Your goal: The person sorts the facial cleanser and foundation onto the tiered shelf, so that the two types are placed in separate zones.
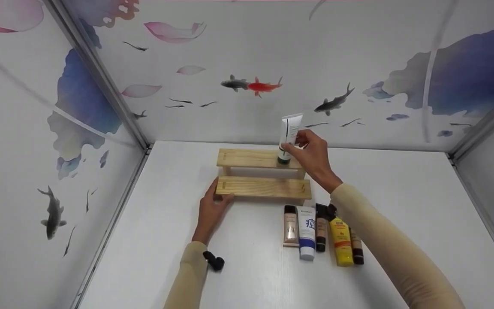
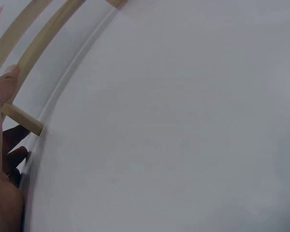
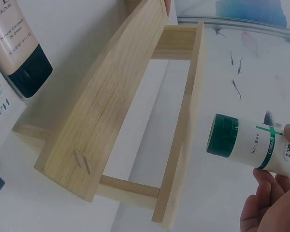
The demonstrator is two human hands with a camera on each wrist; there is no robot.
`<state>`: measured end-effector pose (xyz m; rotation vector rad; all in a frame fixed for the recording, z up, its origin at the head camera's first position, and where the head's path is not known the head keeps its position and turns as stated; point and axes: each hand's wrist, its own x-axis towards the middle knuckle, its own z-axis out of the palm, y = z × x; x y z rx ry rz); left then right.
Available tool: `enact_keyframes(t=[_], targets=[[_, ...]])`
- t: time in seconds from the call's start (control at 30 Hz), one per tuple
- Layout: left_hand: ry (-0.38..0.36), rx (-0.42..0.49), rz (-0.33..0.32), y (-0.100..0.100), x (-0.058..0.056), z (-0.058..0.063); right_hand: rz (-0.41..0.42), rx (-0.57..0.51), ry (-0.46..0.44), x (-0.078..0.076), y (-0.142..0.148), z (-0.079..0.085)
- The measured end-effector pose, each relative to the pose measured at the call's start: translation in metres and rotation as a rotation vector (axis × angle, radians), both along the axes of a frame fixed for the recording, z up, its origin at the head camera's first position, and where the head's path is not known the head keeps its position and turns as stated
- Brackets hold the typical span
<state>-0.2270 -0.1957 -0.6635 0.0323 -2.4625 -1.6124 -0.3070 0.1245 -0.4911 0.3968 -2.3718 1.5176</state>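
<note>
My right hand [image 1: 315, 156] pinches a white squeeze tube [image 1: 290, 131] by its sides, its green cap [image 3: 223, 135] pointing down. In the head view the cap overlaps the back plank of a two-step wooden rack [image 1: 264, 187]; in the right wrist view it shows a gap from that plank. At the rack's left end my left hand [image 1: 210, 212] grips the lower step. Its thumb [image 2: 7, 82] lies along the front plank, while the other fingers [image 2: 17, 157] reach behind the end piece, partly hidden.
In front of the rack's right side lie several tubes: a beige BB cream tube [image 1: 290, 225], a white one with a blue band [image 1: 307, 234], a brown one [image 1: 321, 231] and a yellow one [image 1: 342, 242]. My right sleeve partly covers another brown tube [image 1: 357, 246]. Patterned panels [image 1: 264, 51] enclose the white table [image 1: 251, 266].
</note>
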Motion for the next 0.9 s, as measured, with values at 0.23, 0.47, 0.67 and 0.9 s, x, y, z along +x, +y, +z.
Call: enact_keyframes(t=[0.23,0.47,0.67,0.9], targets=[[-0.034,-0.028,0.019,0.001,0.001,-0.002,0.012,-0.011,-0.019,-0.002,-0.006,-0.006],[-0.024,-0.009,0.015,0.002,0.0,-0.001,0.044,-0.014,-0.009,-0.005,-0.016,-0.005],[-0.019,-0.004,0.006,0.0,-0.001,-0.001,0.062,0.002,0.011,-0.005,-0.027,-0.006],[-0.015,0.003,0.007,-0.001,-0.002,-0.002,0.079,-0.037,-0.001,-0.008,-0.042,-0.008]])
